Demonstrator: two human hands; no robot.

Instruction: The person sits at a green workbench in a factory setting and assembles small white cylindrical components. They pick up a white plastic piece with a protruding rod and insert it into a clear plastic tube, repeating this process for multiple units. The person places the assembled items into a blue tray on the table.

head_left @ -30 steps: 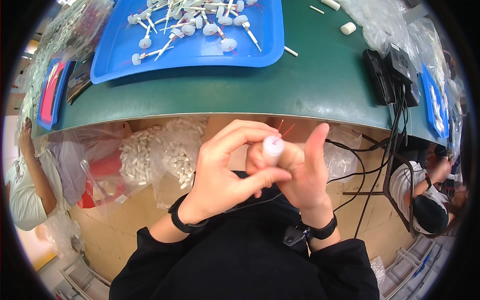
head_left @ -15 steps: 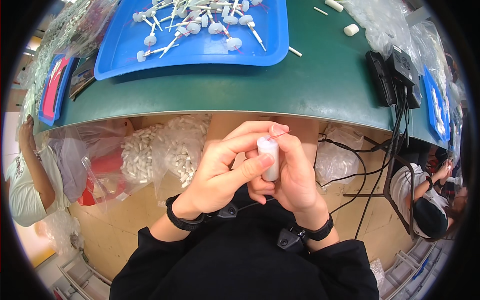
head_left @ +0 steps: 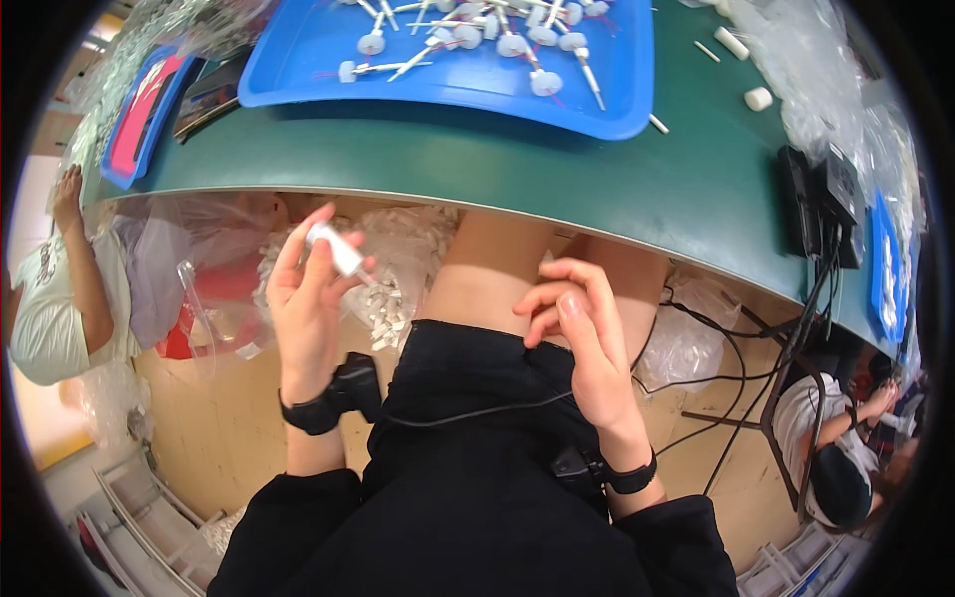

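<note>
My left hand (head_left: 304, 310) is raised over the floor at the left, its thumb and fingers pinched around a small white cylinder (head_left: 341, 253). The cylinder is tilted and a little blurred; a thin pale tip shows at its lower end. Well apart from it, my right hand (head_left: 593, 366) hovers above my lap, fingers loosely bent and spread, with nothing in them. On the green table (head_left: 477, 164) ahead lies a blue tray (head_left: 298, 50). Several white sticks with translucent round ends (head_left: 544, 83) and fine red threads are heaped in it.
Below the table edge, clear bags (head_left: 393, 289) hold many white pieces. A black box with cables (head_left: 841, 194) hangs at the table's right. Loose white cylinders (head_left: 758, 99) lie beyond the tray. People sit at left (head_left: 65, 294) and right (head_left: 841, 448).
My hands have parted. The left has moved left with the white cylinder, while the right has let go of it and loosened. The whole view has shifted slightly.
</note>
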